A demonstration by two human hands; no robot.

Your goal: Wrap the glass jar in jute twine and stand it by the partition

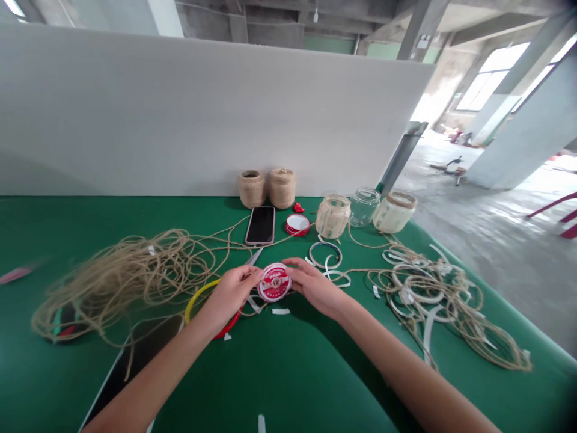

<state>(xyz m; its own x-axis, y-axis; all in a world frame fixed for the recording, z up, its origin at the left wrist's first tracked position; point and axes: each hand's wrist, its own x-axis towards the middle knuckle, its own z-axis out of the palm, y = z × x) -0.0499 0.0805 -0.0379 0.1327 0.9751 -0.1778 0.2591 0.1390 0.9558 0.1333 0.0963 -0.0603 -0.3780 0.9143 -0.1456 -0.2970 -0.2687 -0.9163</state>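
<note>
A round red and white spool (274, 282) is held up over the green table (288, 361) between my two hands. My left hand (235, 290) pinches its left edge, and my right hand (313, 284) grips its right edge. Below my left hand lie a yellow ring (195, 300) and a red ring (228, 326), partly hidden by that hand. A pointed blade (256, 256) shows just behind the spool. Small white scraps (280, 311) are on the table under the hands.
Loose twine (148, 264) covers the left; more twine (487, 337) with white strips lies right. Behind are a phone (261, 225), a red-rimmed roll (297, 224), two twine-wrapped jars (282, 188), a clear jar (365, 207) and two partly covered jars (333, 218). A white panel (202, 120) stands behind.
</note>
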